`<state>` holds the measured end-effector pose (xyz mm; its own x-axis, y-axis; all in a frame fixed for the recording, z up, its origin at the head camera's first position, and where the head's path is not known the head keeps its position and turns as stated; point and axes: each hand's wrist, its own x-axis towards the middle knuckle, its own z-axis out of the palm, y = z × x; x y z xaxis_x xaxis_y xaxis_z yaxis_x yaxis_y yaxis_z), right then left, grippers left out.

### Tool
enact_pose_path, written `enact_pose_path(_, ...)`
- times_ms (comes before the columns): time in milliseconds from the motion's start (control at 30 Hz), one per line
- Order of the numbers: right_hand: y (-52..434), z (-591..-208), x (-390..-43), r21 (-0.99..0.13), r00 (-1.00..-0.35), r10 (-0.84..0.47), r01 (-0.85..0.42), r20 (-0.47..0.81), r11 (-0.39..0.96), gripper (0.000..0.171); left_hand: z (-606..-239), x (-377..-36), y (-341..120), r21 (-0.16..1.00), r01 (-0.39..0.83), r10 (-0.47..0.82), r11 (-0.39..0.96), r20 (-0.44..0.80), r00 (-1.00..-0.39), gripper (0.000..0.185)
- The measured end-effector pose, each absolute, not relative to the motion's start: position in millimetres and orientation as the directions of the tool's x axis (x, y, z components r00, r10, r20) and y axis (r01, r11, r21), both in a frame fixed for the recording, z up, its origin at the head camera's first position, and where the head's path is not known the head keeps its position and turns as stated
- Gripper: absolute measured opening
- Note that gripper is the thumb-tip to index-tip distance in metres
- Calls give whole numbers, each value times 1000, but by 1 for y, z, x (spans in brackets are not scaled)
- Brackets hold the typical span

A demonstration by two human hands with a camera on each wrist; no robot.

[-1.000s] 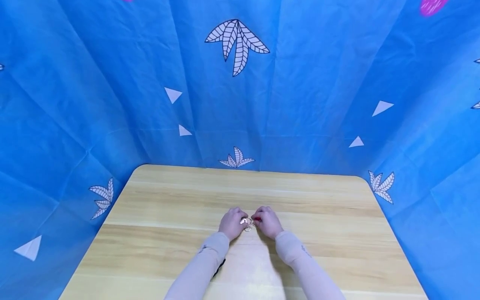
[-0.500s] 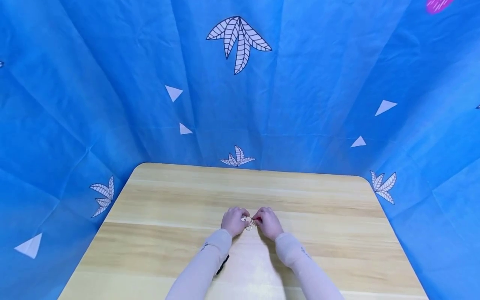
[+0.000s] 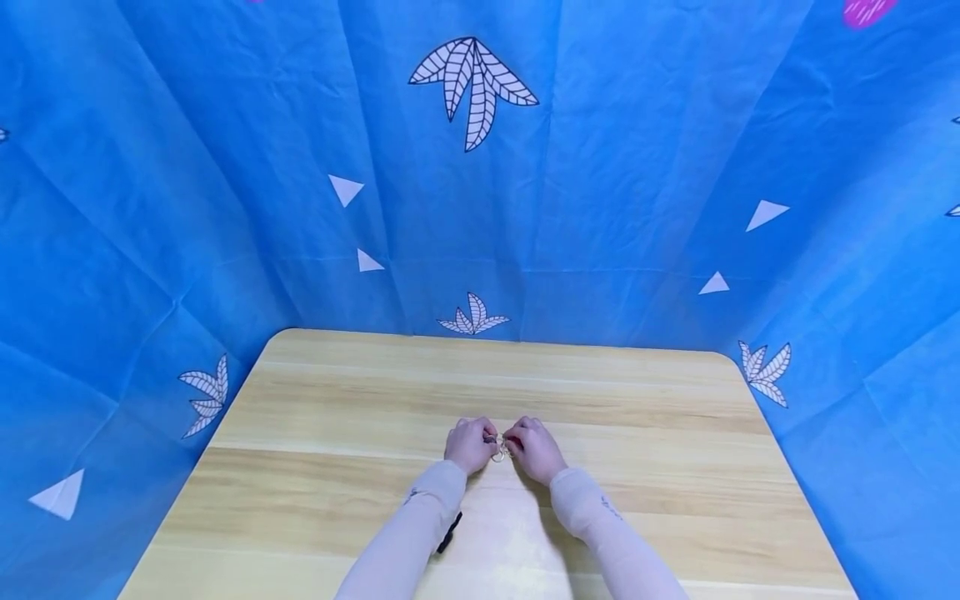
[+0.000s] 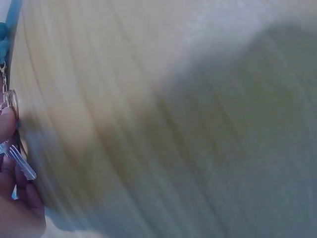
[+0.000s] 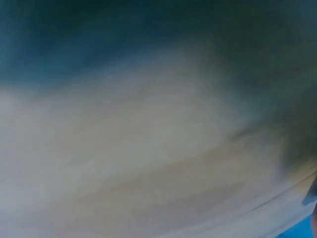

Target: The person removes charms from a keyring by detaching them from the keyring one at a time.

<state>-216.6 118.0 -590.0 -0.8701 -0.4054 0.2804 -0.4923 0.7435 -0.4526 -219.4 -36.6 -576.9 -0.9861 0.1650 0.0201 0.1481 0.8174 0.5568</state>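
A blue cloth [image 3: 225, 167] printed with white leaves and triangles fills the upper two thirds of the head view and drapes down both sides. Below it, in the lower middle of the frame, lies a pale wooden table [image 3: 337, 400] with rounded far corners.

Two forearms in light sleeves [image 3: 405, 542] rise from the bottom edge and meet just below the centre of the frame. The left hand [image 3: 468, 446] and the right hand [image 3: 534, 448] sit close together over the table, knuckles up, fingers curled inward.

Between them is a small key ring [image 3: 498, 451], pinched from both sides: the left hand's fingers close on its left part, the right hand's on its right, where a spot of red shows (too small to say what it is). At the far left edge of the left wrist view, a silver key [image 4: 17, 161] and a metal ring [image 4: 11, 101] lie against the fingertips [image 4: 6, 124]. The right wrist view is only blur.
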Motion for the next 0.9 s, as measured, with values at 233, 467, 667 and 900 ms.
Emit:
enact_pose_path(233, 119, -589, -215, -502, -897, -349, -441, 271, 744, 5, -580, -217, -32, 655, 127, 122, 745, 54, -991, 6)
enact_pose_path(467, 126, -583, -212, -506, -899, -348, -438, 266, 743, 8, -590, -218, -33, 716, 132, 119, 685, 68, -991, 7)
enact_pose_path(667, 129, -576, -212, -524, -903, -350, -430, 251, 735, 9, -589, -215, -35, 777, 116, 106, 618, 64, -992, 9)
enact_pose_path(900, 126, -562, -208, -577, -916, -318, -401, 245, 712, 6, -582, -213, -37, 896, 33, 100, 443, -13, -995, 9)
